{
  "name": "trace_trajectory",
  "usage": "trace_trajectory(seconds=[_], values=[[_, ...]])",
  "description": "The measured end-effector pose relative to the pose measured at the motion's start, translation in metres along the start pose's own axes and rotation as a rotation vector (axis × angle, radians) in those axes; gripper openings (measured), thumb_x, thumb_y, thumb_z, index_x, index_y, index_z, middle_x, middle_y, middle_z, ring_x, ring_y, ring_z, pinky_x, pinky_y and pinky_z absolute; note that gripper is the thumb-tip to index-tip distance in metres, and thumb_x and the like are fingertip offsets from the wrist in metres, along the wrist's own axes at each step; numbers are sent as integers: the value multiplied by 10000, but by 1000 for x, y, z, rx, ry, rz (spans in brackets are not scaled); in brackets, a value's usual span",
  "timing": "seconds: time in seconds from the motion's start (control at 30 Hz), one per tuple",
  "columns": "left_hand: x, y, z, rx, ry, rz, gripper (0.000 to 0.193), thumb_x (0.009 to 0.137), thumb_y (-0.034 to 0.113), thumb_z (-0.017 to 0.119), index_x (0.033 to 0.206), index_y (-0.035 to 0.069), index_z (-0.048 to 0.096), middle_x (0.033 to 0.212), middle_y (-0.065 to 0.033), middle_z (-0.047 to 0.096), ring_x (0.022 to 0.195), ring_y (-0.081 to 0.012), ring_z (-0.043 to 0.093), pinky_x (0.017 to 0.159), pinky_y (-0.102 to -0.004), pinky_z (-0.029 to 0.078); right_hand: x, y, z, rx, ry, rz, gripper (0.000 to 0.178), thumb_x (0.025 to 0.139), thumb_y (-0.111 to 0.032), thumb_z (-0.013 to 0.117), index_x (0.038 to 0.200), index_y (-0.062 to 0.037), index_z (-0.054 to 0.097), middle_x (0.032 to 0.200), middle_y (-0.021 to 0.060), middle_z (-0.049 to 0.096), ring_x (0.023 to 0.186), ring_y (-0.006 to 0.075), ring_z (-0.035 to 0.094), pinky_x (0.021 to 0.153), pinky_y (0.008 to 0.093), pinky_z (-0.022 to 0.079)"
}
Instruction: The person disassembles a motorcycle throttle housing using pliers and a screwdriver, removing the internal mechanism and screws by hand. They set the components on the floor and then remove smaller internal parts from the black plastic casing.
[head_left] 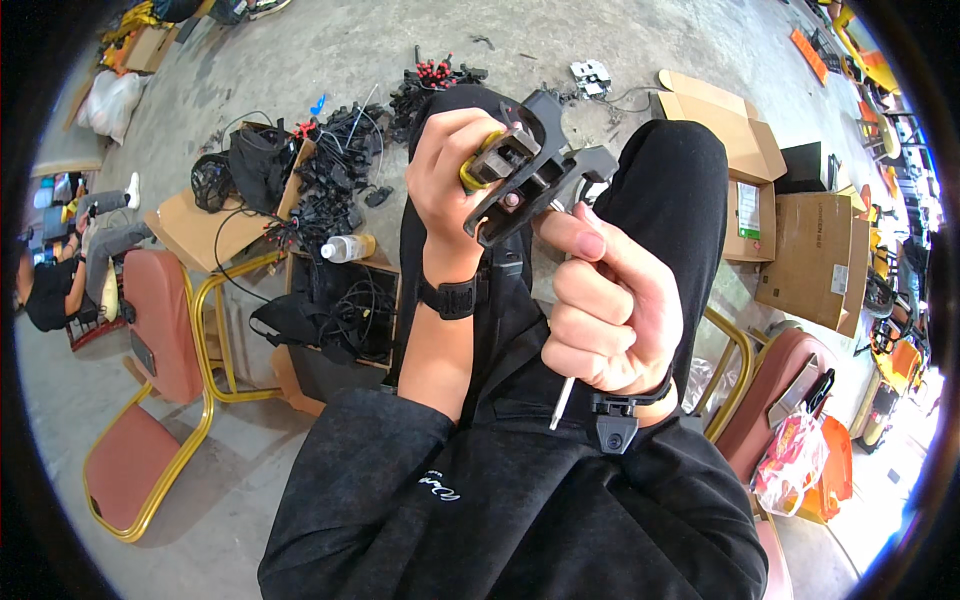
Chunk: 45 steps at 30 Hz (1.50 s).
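My left hand (pixel 448 165) is raised above my lap, fingers wrapped round a stubby metal tool with yellow edging (pixel 500 160). It looks like the head of pliers, but its grip is hidden in the palm. Against that tool sits a black forked plastic bracket (pixel 548 118), a small round metal pin showing in its middle. My right hand (pixel 612 310) is closed close to the bracket's lower right side, thumb and forefinger pinched together. A thin pale rod with a grey tip (pixel 562 405) sticks out below its curled fingers; its other end is hidden.
Black cables and connectors (pixel 335 180) lie heaped ahead on the left, near a clear bottle (pixel 348 248). Cardboard boxes (pixel 812 250) stand on the right. Pink chairs flank me, the left chair (pixel 165 325) nearest a seated person (pixel 55 290). A plastic bag (pixel 795 465) hangs right.
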<state>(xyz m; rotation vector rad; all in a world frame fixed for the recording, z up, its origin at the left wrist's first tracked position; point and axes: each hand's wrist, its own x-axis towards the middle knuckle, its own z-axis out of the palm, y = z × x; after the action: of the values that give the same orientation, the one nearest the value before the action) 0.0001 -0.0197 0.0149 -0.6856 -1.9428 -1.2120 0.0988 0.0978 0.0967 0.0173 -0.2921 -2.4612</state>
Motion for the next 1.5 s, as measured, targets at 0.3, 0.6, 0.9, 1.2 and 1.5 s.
trace_trajectory(seconds=[0.3, 0.6, 0.9, 1.2, 1.5], values=[[2, 1, -2, 7, -47, -32, 211, 649, 82, 654, 839, 39, 572, 804, -95, 570, 665, -240, 575, 551, -302, 460, 4, 3, -5, -50, 35, -104, 283, 976, -318, 222, 848, -125, 386, 485, -62, 235, 379, 68, 241, 439, 239, 247], [1, -1, 0, -64, 16, 27, 207, 649, 48, 660, 836, 45, 572, 801, -87, 570, 659, -237, 574, 547, -304, 459, 7, 11, -8, -402, 106, -263, 266, 969, -277, 309, 824, -75, 403, 496, -60, 236, 398, 57, 221, 422, 242, 215], [-5, -15, -1, -31, 1, 47, 272, 705, 228, 665, 856, 20, 575, 812, -113, 570, 695, -235, 581, 580, -290, 463, 18, 9, -21, -2188, 491, -1073, 65, 794, -35, 576, 844, -12, 543, 615, 103, 509, 468, 203, 483, 458, 276, 394], [-2, -7, -2, -27, -22, -28, 280, 705, 244, 664, 841, 15, 581, 805, -115, 567, 686, -242, 579, 573, -298, 464, 14, 6, -15, -1173, 382, -585, 301, 937, -217, 394, 773, 15, 492, 499, -35, 316, 437, 47, 237, 450, 217, 219], [-3, -1, -5, 31, -61, -46, 223, 678, 159, 656, 835, 21, 578, 797, -108, 564, 682, -239, 575, 561, -301, 460, 9, 5, -11, -409, 74, -219, 296, 969, -296, 305, 832, -73, 441, 508, -62, 233, 411, 59, 215, 439, 228, 212]])
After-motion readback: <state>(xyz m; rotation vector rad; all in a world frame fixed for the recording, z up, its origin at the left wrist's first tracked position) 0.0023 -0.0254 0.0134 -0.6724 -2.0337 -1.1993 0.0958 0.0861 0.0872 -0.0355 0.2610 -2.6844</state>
